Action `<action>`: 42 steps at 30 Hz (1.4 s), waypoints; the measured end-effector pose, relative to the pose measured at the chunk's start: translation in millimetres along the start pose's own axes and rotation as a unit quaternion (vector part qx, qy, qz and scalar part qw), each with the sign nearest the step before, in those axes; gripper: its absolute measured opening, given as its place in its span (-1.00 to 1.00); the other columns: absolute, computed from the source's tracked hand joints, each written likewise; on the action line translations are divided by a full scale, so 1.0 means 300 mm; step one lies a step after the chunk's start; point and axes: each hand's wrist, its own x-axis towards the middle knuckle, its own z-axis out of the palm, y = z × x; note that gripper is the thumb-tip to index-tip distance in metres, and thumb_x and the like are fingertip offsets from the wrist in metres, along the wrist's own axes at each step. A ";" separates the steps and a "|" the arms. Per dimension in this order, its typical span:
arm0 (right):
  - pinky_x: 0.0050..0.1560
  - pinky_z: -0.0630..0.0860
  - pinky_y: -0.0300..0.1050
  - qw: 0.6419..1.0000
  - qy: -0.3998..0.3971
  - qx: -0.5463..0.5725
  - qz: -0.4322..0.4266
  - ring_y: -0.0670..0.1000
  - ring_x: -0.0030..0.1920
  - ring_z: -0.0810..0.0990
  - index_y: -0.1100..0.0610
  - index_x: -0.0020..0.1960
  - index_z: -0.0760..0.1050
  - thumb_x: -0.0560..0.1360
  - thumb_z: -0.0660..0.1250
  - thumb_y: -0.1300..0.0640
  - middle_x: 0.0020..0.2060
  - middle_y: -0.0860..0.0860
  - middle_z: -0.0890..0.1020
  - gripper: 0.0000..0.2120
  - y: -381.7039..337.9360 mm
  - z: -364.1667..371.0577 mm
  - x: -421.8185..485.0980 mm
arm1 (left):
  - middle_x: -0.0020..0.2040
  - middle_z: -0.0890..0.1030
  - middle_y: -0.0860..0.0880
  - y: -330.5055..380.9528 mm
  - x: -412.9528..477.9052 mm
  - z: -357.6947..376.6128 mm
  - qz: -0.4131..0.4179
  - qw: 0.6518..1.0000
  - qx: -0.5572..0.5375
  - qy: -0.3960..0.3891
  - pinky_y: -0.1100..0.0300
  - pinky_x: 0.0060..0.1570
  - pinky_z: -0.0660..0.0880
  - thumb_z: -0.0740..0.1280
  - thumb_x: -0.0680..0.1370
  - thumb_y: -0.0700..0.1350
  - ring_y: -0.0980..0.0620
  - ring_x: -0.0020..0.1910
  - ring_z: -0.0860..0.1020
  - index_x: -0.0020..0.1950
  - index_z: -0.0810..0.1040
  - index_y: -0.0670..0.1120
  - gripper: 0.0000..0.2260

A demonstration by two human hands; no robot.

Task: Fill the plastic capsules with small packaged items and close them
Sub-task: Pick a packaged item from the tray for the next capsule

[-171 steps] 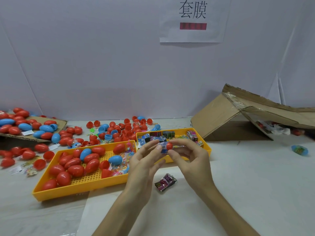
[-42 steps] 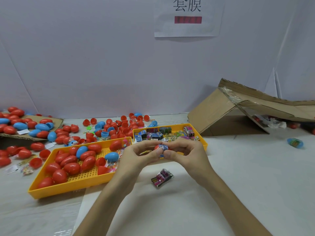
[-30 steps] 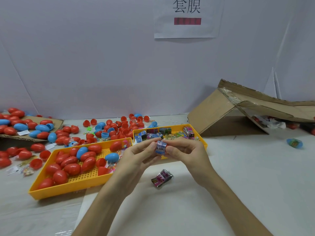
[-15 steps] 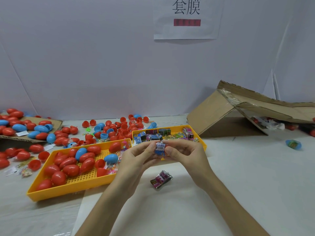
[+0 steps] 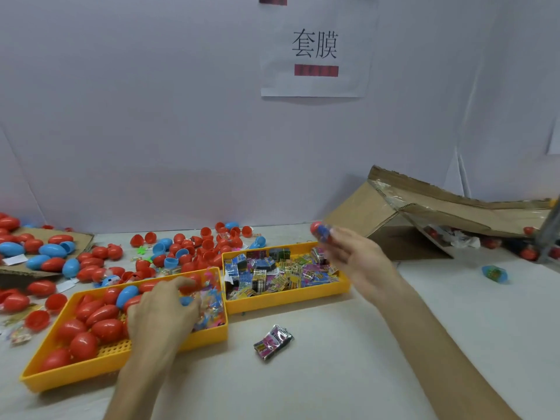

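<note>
My right hand (image 5: 360, 262) is raised above the right yellow tray (image 5: 288, 297) of small packaged items and pinches a red capsule (image 5: 318, 230) at its fingertips, with a blue packet showing in it. My left hand (image 5: 160, 313) lies palm down in the left yellow tray (image 5: 121, 363), among red and blue capsules. Its fingers reach over a red capsule (image 5: 189, 286) near the tray's far corner. The view is blurred there and I see no grip. One loose packet (image 5: 272, 342) lies on the table in front of the trays.
Loose red and blue capsule halves (image 5: 197, 247) are heaped behind the trays. More lie on a cardboard sheet (image 5: 39, 250) at the far left. A collapsed cardboard box (image 5: 394, 219) stands at the back right, with a blue-green capsule (image 5: 494, 273) on the table near it.
My hands have parted. The right one carried the red capsule up and to the right. The left one dropped into the left tray. The camera view shifted downward.
</note>
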 end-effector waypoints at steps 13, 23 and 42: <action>-0.32 0.57 -0.18 0.978 -0.092 -0.186 -0.034 -0.02 -0.35 0.60 0.16 0.00 0.68 0.62 0.28 0.26 -0.19 0.12 0.68 -0.81 0.087 0.012 -0.007 | -0.12 0.62 0.11 -0.004 0.003 0.006 0.035 0.981 -0.177 0.075 0.37 -0.40 0.46 0.42 0.59 -0.14 0.26 -0.33 0.55 0.01 0.64 0.02 -0.94; -0.31 0.40 -0.33 0.802 -0.216 -0.544 -0.123 -0.21 -0.35 0.48 -0.20 -0.22 0.66 0.45 0.52 0.05 -0.31 -0.21 0.63 -0.85 0.213 0.048 -0.064 | -0.29 0.57 -0.08 0.059 -0.018 0.029 0.097 0.937 -0.334 0.042 0.16 -0.36 0.43 0.12 0.70 0.08 0.06 -0.34 0.48 -0.14 0.64 0.02 -0.62; -0.41 0.50 -0.24 0.801 -0.213 -0.559 -0.003 -0.13 -0.45 0.54 0.03 -0.28 0.57 0.30 0.57 0.11 -0.44 -0.11 0.59 -0.84 0.264 0.053 -0.068 | -0.11 0.44 0.21 0.175 -0.158 0.096 0.299 0.932 0.005 -0.205 0.37 -0.30 0.29 0.49 0.50 0.01 0.15 -0.14 0.43 -0.09 0.34 0.14 -0.70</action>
